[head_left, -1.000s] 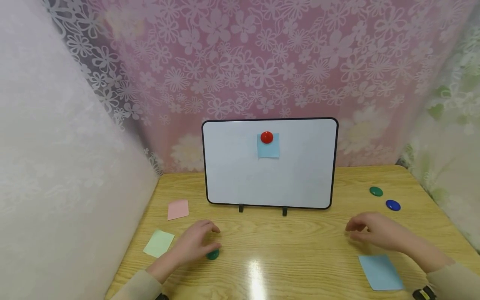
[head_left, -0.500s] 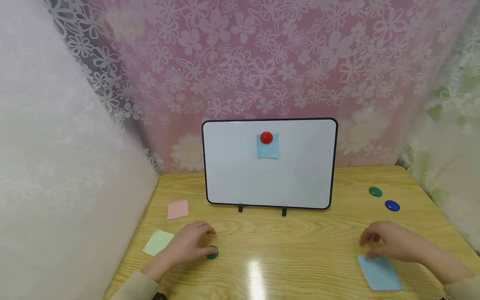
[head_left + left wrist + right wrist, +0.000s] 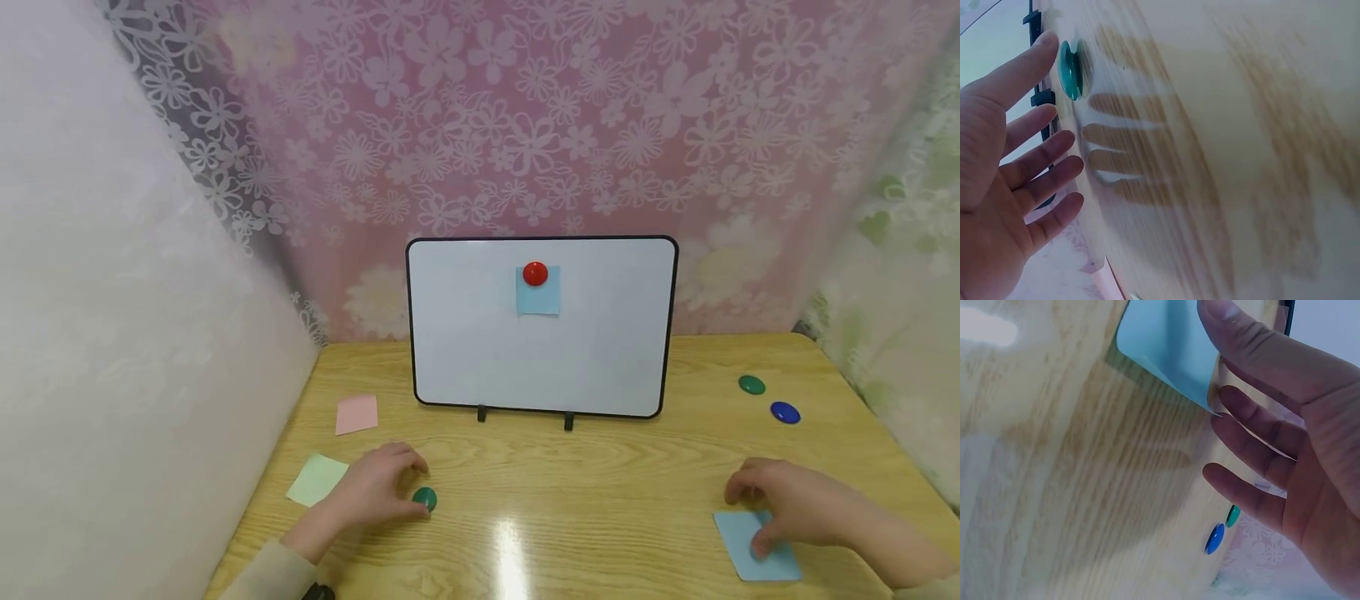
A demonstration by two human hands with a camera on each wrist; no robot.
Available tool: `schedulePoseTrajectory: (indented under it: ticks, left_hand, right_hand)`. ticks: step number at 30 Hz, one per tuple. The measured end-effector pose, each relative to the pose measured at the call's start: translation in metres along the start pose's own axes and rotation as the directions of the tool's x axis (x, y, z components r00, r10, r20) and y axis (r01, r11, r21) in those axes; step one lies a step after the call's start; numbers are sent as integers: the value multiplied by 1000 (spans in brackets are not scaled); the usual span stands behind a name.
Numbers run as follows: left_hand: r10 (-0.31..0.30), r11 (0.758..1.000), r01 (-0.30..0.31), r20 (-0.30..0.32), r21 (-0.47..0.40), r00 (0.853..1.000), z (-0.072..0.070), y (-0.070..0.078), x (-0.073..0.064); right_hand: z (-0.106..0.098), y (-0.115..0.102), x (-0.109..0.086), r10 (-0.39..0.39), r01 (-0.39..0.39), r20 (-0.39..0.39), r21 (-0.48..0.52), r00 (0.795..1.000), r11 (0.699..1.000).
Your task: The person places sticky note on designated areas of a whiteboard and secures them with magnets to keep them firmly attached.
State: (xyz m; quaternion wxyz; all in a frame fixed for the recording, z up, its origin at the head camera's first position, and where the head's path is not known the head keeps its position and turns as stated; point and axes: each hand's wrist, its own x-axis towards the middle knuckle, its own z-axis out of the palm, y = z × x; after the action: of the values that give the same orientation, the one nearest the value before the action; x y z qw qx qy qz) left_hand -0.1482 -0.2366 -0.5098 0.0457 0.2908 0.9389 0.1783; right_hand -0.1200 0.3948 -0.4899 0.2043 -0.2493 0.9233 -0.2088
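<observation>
My left hand [image 3: 375,486] hovers low over the left of the table with fingers spread. Its thumb tip is beside a round green magnet [image 3: 425,498]. In the left wrist view this magnet [image 3: 1070,70] lies just past the thumb, and nothing is gripped. On the right, my right hand [image 3: 810,504] is over a light blue sticky note [image 3: 738,533]. The thumb is above the paper and the other fingers are near its far edge. In the right wrist view the note [image 3: 1163,344] curves up slightly at one edge by the loosely bent fingers; whether the thumb touches it I cannot tell.
A whiteboard [image 3: 487,358] on small black feet stands at the back, with a blue note [image 3: 540,302] under a red magnet [image 3: 535,273]. A pink note [image 3: 357,415] and a light green note [image 3: 317,480] lie left. Another green magnet [image 3: 752,384] and a blue magnet [image 3: 785,412] lie right.
My right hand has moved right and toward me, from beyond the blue note to over it. My left hand has shifted slightly left, and more of the green magnet shows.
</observation>
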Motion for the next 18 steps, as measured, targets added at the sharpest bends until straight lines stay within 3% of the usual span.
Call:
schedulePoseTrajectory:
  ticks: [18]
  left_hand:
    - [19, 1000, -19, 18, -9, 1000, 2, 1, 0]
  right_hand:
    - [8, -2, 2, 34, -33, 19, -37, 999, 999]
